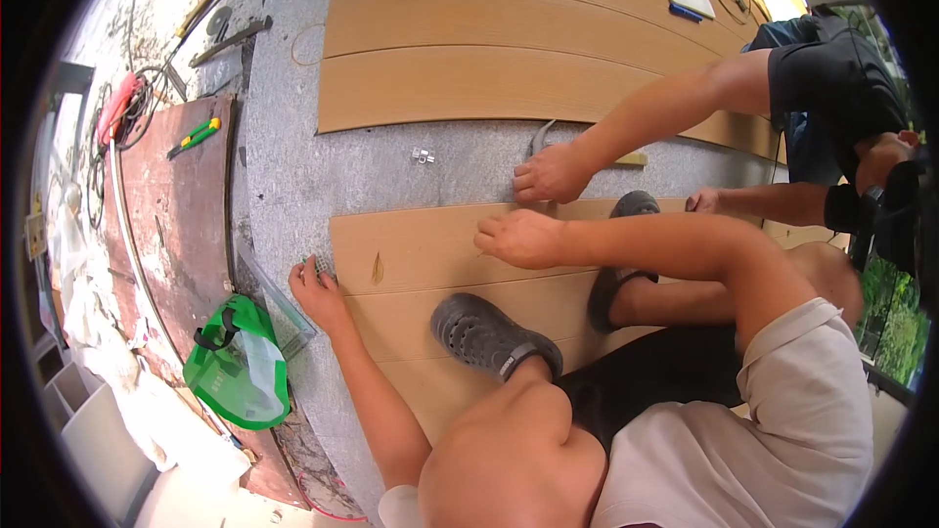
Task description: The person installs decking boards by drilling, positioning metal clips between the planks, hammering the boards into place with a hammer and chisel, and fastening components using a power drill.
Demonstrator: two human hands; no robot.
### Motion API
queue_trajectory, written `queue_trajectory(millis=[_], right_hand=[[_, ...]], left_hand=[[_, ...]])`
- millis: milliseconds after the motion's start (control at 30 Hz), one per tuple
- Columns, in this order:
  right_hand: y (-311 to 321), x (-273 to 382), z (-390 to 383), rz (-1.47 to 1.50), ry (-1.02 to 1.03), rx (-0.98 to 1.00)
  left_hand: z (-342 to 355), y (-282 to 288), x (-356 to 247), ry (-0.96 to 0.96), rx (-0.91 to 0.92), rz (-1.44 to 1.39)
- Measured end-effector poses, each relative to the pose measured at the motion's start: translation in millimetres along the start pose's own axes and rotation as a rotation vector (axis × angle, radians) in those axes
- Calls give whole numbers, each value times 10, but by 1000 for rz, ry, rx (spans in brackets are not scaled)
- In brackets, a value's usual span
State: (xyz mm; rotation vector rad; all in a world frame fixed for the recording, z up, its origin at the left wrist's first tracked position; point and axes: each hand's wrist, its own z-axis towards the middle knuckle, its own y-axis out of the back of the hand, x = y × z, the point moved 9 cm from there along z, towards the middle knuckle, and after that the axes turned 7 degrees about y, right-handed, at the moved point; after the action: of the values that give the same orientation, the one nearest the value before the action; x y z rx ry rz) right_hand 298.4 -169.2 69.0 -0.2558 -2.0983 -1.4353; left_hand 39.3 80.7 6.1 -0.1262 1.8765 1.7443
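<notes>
I squat on a light wooden plank laid on grey concrete. My left hand is at the plank's left corner, fingertips pinched on a small ridged grey metal piece. My right hand rests on the plank's top face near its far edge, fingers curled, nothing visible in it. Just beyond it another person's hand grips a curved grey tool at that edge. A second small metal piece lies loose on the concrete.
More planks lie side by side further off. My grey clogs stand on the plank. To the left are a green bag, a rusty brown panel, green-handled pliers and a red tool with cables. The other person squats at right.
</notes>
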Motion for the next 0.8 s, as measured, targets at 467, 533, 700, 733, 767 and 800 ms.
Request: queue_trajectory(millis=[467,533,700,733,767,800], right_hand=[[1076,-968,-1375,-87,-318,48],[1280,-1107,-1592,-107,-297,58],[1692,-1393,-2378,-258,-452,22],[1735,-1441,-2564,-257,-506,9],[1761,-1455,-2704,-260,-525,-9],[1742,-1552,-2865,-247,-595,-11]], left_hand=[[-203,54,-235,-46,-35,-13],[-234,134,-238,-50,-49,-10],[-263,264,-157,-23,-2,12],[-266,301,-211,-47,-4,6],[-254,328,-272,-66,8,25],[-195,339,-327,-87,18,40]])
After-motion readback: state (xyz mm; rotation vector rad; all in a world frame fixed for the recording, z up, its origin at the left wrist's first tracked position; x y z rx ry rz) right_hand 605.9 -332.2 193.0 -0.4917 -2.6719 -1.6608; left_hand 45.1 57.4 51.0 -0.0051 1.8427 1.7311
